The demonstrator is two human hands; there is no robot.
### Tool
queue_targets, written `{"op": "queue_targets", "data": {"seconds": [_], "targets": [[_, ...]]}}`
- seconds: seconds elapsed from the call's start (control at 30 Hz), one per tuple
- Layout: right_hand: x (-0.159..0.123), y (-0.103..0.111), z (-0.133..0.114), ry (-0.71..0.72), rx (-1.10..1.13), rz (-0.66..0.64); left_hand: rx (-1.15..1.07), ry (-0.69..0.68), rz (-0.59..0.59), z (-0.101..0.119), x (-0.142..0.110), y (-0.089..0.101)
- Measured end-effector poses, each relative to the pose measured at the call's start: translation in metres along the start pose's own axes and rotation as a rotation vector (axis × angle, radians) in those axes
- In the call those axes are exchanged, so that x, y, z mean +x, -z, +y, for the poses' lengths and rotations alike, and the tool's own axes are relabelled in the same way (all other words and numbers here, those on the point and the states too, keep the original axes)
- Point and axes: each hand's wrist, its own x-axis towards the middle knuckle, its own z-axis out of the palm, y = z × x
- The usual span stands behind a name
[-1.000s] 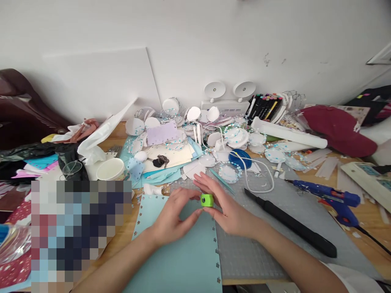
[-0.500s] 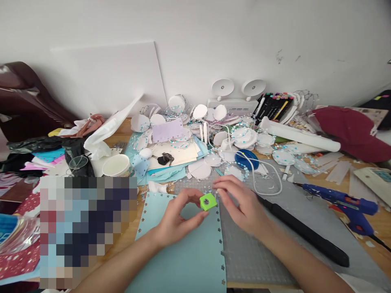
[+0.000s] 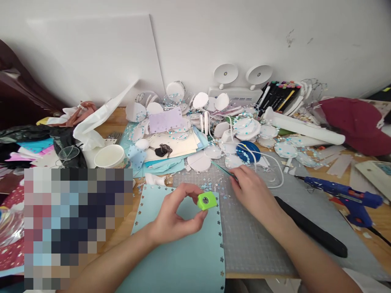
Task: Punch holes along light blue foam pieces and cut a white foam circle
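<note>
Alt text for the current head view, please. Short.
A person's left hand holds a green paper punch above a blue sheet edged with flower-shaped holes, while the right hand grips a thin teal tool over a gray mat. Behind lies a clutter of white discs; a blue glue gun lies at right.

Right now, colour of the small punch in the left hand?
The small punch in the left hand is bright green, best seen in the head view.

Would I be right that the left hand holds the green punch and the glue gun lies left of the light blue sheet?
Not quite: the head view shows the glue gun right of the light blue sheet; the left hand does hold the green punch.
</note>
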Motion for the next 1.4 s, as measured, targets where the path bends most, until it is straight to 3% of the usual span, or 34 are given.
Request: {"op": "queue_targets", "data": {"seconds": [0.13,0.2,0.27,0.5,0.73,1.03,1.23,1.4], "targets": [[0.0,0.016,-0.018,-0.07,0.668,0.184,-0.008,-0.016,0.011,0.0,0.002,0.0],[-0.004,0.025,-0.028,-0.014,0.974,0.237,-0.009,-0.015,0.006,0.001,0.003,0.0],[-0.009,0.031,-0.037,0.08,1.118,0.26,0.0,-0.023,0.0,0.001,0.004,0.0],[-0.024,0.031,-0.04,0.255,1.101,0.165,0.045,-0.029,-0.018,0.002,0.005,-0.001],[-0.028,0.025,-0.044,0.172,1.156,0.159,0.148,-0.076,-0.021,0.001,0.004,-0.002],[-0.031,0.024,-0.047,0.168,1.111,0.192,0.24,-0.19,-0.03,0.0,0.006,-0.003],[-0.03,0.025,-0.05,0.121,1.2,0.149,0.232,-0.222,-0.042,-0.002,0.005,-0.004],[-0.026,0.027,-0.049,0.002,1.323,0.105,0.241,-0.227,-0.032,-0.001,0.006,-0.004]]}}
